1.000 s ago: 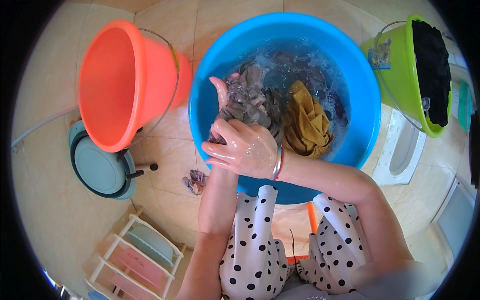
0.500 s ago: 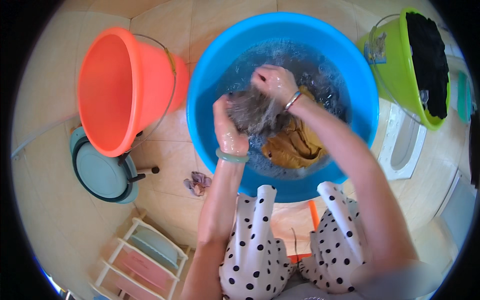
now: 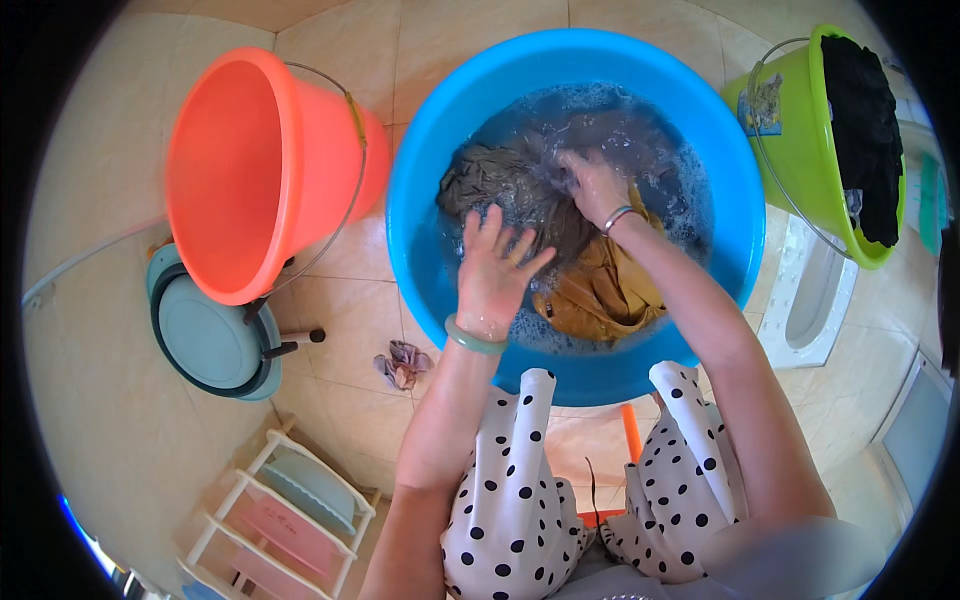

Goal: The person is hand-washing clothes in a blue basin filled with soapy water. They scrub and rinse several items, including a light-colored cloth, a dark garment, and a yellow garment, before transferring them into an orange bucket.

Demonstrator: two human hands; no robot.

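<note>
A big blue basin [image 3: 410, 210] holds sudsy, greyish water with wet clothes in it. My left hand [image 3: 493, 275] is open, fingers spread, just over the near left part of a dark grey-brown garment [image 3: 488, 180]. That garment lies bunched at the left and centre of the water. My right hand [image 3: 597, 188] is closed at the water's surface beside it, gripping part of the wet cloth; its fingertips are blurred by splashing. A mustard-yellow garment [image 3: 600, 295] lies partly above the water, below my right wrist.
An orange bucket [image 3: 335, 170] with a wire handle stands left of the basin, near a pale blue-green round stool [image 3: 207, 335]. To the right, a green bucket [image 3: 795, 130] holds black cloth [image 3: 862, 140]. A small crumpled cloth [image 3: 402, 365] lies on the tiles; a white rack [image 3: 270, 510] stands lower left.
My left hand has let go of the grey-brown garment and opened. The garment has dropped and spread in the water. My right hand has moved right and lower, down to the water.
</note>
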